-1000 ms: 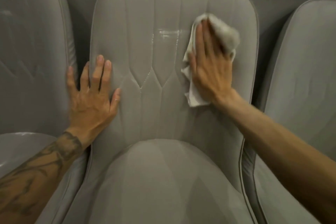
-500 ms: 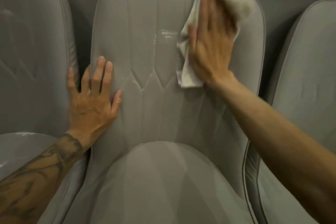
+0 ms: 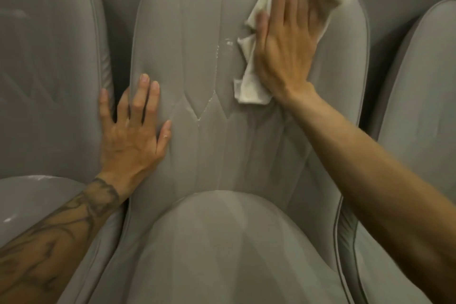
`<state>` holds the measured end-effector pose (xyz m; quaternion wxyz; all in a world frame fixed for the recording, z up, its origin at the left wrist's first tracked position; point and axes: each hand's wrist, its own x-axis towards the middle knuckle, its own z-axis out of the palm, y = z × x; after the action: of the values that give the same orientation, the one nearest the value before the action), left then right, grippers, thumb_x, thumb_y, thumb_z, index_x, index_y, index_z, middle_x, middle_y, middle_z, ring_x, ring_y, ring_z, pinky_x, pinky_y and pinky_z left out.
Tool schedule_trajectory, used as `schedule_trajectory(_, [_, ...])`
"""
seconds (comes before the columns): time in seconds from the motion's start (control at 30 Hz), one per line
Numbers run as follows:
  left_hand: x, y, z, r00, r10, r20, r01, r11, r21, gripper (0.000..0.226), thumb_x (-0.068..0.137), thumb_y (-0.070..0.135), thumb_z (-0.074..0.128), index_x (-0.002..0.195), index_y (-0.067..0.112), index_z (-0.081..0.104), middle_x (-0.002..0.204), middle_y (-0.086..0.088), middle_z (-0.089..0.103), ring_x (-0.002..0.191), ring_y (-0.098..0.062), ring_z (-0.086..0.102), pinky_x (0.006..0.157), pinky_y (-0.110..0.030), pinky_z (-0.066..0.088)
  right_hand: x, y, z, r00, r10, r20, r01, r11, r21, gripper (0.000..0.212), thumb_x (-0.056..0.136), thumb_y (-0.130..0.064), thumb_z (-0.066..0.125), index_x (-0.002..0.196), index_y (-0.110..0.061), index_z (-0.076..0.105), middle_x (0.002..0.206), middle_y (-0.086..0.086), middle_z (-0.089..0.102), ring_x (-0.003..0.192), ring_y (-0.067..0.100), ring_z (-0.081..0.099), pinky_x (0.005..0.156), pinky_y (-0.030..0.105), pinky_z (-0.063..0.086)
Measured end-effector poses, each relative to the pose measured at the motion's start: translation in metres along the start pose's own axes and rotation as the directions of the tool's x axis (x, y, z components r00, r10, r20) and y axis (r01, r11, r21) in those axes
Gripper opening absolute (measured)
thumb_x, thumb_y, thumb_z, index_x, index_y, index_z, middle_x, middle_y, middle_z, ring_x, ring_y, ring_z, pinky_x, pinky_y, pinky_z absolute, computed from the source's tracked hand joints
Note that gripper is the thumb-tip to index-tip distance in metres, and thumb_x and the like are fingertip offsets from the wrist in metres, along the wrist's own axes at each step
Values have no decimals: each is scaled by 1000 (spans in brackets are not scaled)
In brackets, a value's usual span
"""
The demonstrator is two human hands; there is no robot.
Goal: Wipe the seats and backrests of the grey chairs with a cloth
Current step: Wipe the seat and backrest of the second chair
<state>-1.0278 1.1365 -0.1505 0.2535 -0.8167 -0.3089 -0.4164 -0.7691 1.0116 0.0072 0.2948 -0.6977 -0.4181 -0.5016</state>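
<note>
The right hand (image 3: pixel 288 39) lay flat, fingers straight, pressing the white cloth (image 3: pixel 249 86) against the upper right corner of the middle chair's backrest (image 3: pixel 197 32). The cloth's top edge reached the backrest rim, and its lower end hung free below the palm. A wet patch (image 3: pixel 228 43) sat just left of the cloth. The left hand (image 3: pixel 133 138) rested open, fingers spread, on the backrest's lower left edge. The seat (image 3: pixel 222 242) lay below. A grey chair stood on each side, left (image 3: pixel 49 57) and right (image 3: pixel 424 81).

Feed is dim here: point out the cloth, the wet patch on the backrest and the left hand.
cloth (image 3: pixel 250 90): head view, its lower hanging corner.
wet patch (image 3: pixel 228 44): head view, its shiny centre.
left hand (image 3: pixel 130 140): head view, back of the hand.
</note>
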Motion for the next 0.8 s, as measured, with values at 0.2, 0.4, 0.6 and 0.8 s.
schedule_trajectory(0.2, [0,-3,4,1000,4,-9,-4,1000,8,74,107,48,35,167,13,11,175,-8,12,139,-42,45,128,-63,6,-113,-31,8,938,-202,281,181,979,97,62,111,-30,26,163,-2,8,172,15,5,160,33,12,127,53,21])
schedule_trajectory(0.4, [1,-3,3,1000,10,-21,-10,1000,-9,73,108,47,36,167,14,11,174,-8,13,137,-43,47,128,-62,5,-136,22,-13,865,-240,441,262,965,12,61,112,-34,27,165,-19,0,173,7,5,160,28,5,129,42,4])
schedule_trajectory(0.6, [-1,-2,4,1000,0,-27,0,1000,-18,72,108,47,35,168,14,10,175,-8,12,136,-44,48,128,-62,5,-138,20,-13,958,-97,268,118,991,-64,66,112,-36,30,163,-2,6,172,16,4,161,28,5,131,46,5])
schedule_trajectory(0.8, [-1,0,-1,1000,3,-11,-3,1000,-25,72,108,47,35,167,14,10,174,-9,14,138,-43,46,128,-63,6,-259,29,-37,744,-347,571,402,915,32,61,108,-25,31,163,-5,14,169,19,5,155,42,19,117,53,39])
